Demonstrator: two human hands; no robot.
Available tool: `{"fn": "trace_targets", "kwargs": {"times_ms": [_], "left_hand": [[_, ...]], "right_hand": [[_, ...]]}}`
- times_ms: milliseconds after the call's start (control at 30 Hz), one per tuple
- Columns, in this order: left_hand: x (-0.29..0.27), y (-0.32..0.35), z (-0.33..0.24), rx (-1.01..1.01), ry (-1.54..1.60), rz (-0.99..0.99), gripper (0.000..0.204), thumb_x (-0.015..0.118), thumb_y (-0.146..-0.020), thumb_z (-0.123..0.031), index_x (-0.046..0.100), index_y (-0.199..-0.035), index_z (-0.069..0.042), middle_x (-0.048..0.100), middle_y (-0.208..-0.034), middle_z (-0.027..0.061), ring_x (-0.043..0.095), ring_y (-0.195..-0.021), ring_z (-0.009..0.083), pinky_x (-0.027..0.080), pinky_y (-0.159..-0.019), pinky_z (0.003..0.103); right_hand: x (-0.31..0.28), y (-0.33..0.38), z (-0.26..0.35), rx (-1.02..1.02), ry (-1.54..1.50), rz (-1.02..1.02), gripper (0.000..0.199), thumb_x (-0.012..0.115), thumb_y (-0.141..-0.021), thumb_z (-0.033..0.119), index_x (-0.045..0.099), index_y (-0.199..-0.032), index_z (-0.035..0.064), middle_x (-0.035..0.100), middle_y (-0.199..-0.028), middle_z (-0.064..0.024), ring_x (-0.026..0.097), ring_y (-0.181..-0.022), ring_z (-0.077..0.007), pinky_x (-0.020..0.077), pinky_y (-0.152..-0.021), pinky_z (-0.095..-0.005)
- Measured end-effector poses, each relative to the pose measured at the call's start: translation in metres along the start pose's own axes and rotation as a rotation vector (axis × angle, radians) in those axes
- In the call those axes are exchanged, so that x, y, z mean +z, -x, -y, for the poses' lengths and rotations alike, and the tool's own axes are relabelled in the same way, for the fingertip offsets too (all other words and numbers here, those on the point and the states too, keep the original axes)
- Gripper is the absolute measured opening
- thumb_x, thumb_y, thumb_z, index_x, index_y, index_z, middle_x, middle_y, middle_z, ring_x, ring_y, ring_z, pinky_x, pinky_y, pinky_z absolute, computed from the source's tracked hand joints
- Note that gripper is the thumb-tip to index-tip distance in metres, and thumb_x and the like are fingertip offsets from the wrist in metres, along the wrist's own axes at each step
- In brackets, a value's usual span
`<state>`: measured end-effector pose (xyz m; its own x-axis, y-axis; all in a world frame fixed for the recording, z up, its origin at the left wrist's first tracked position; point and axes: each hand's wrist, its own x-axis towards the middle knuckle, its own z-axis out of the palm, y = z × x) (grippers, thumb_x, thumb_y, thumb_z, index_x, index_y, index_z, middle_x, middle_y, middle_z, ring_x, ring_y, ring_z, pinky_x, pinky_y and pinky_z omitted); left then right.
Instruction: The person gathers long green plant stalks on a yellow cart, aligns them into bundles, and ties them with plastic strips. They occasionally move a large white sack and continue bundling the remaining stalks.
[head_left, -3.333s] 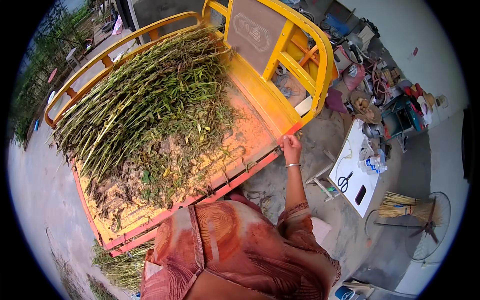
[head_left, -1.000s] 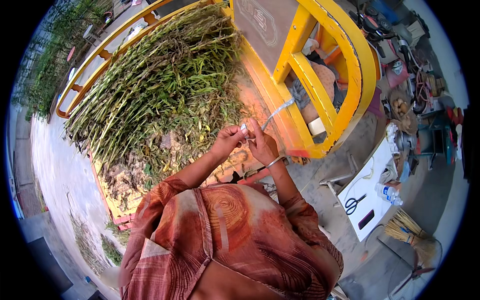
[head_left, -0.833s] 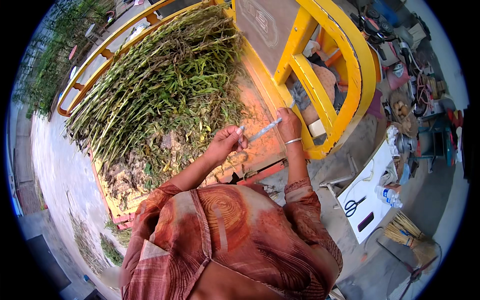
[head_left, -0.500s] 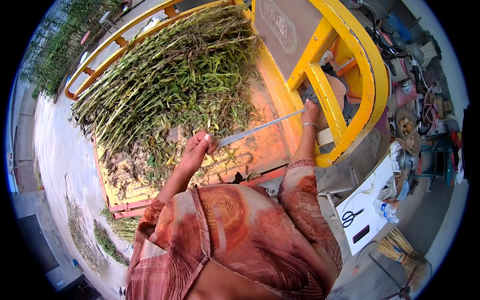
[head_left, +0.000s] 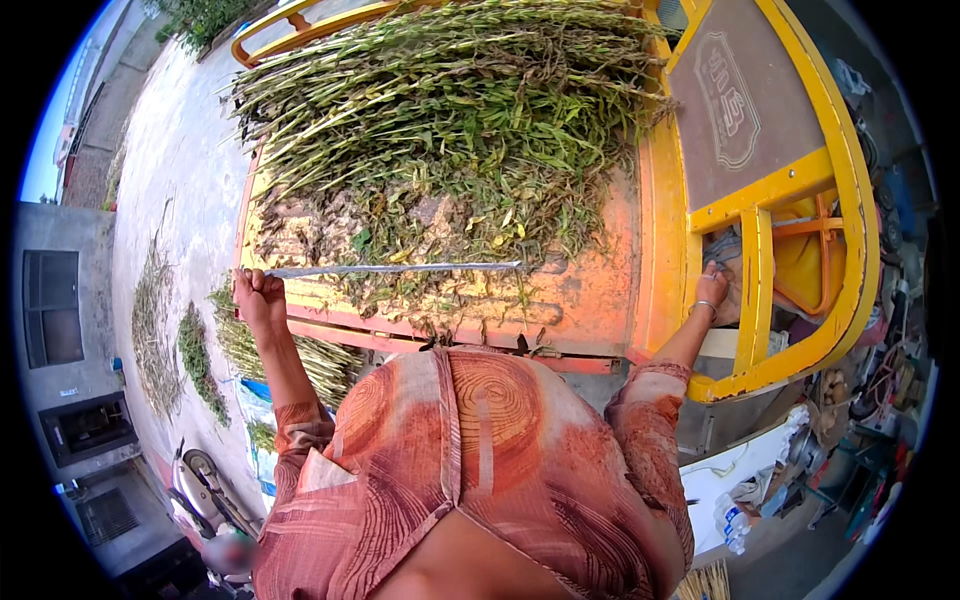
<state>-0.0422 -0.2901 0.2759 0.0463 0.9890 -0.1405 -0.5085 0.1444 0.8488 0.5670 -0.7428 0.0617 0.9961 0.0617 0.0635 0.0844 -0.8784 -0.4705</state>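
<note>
My left hand (head_left: pixel 258 294) is a closed fist on one end of a long pale flat strip (head_left: pixel 400 268). The strip runs level to the right over the orange cart bed (head_left: pixel 585 300) and ends free near the bed's middle. A big pile of green stalks (head_left: pixel 450 110) fills the far part of the bed, with dry leaf litter nearer me. My right hand (head_left: pixel 712 288), a bangle on its wrist, reaches in beside the yellow frame post (head_left: pixel 752 290) at the cart's front. Its fingers are partly hidden there, and the strip does not reach it.
The yellow cab frame (head_left: pixel 840 300) curves around the right side. A white table with a bottle (head_left: pixel 735 505) and a broom (head_left: pixel 705 585) lie lower right. Bundles of stalks (head_left: pixel 190 355) lie on the concrete at left, near a scooter (head_left: pixel 200 490) and a grey building.
The strip was stretched between both hands. My left hand has carried its end far to the left, and my right hand has let go and moved to the yellow frame.
</note>
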Motion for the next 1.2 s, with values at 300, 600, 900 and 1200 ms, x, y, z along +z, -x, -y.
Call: {"fn": "trace_targets", "kwargs": {"times_ms": [300, 600, 900, 1200], "left_hand": [[-0.255, -0.059, -0.159, 0.383, 0.172, -0.807, 0.044, 0.035, -0.096, -0.037, 0.05, -0.065, -0.01, 0.047, -0.057, 0.0004, 0.044, -0.051, 0.0137, 0.042, -0.053, 0.029], [-0.151, -0.106, -0.127, 0.23, 0.051, -0.106, 0.025, 0.048, -0.094, -0.029, 0.057, -0.08, -0.01, 0.064, -0.085, 0.0042, 0.06, -0.079, 0.0185, 0.05, -0.07, 0.033], [-0.076, -0.19, -0.086, 0.22, -0.088, 0.227, 0.023, 0.049, -0.095, -0.024, 0.059, -0.082, -0.008, 0.064, -0.094, 0.0073, 0.06, -0.095, 0.0191, 0.047, -0.083, 0.035], [-0.139, -0.223, -0.085, 0.154, -0.067, 0.267, 0.027, 0.042, -0.097, -0.022, 0.051, -0.077, -0.006, 0.06, -0.096, 0.0104, 0.057, -0.101, 0.0242, 0.044, -0.09, 0.039]], "right_hand": [[0.008, -0.019, -0.009, 0.081, 0.087, 0.173, 0.066, 0.044, -0.083, 0.056, 0.066, -0.085, -0.0057, 0.062, -0.091, -0.0283, 0.059, -0.092, -0.0416, 0.0452, -0.082, -0.0442], [-0.043, 0.034, 0.054, -0.31, 0.375, 0.206, 0.07, 0.073, -0.07, 0.038, 0.049, -0.125, 0.0026, 0.049, -0.126, -0.023, 0.05, -0.111, -0.0384, 0.0425, -0.091, -0.042], [-0.063, 0.175, 0.206, -0.47, 0.228, -0.005, 0.049, 0.069, -0.076, 0.016, 0.048, -0.118, 0.0039, 0.054, -0.112, -0.021, 0.055, -0.099, -0.0371, 0.0455, -0.084, -0.0439], [0.104, 0.321, 0.277, -0.207, 0.651, 0.375, 0.051, 0.07, -0.077, 0.024, 0.048, -0.118, 0.0027, 0.05, -0.112, -0.0182, 0.062, -0.085, -0.0327, 0.054, -0.069, -0.044]]}}
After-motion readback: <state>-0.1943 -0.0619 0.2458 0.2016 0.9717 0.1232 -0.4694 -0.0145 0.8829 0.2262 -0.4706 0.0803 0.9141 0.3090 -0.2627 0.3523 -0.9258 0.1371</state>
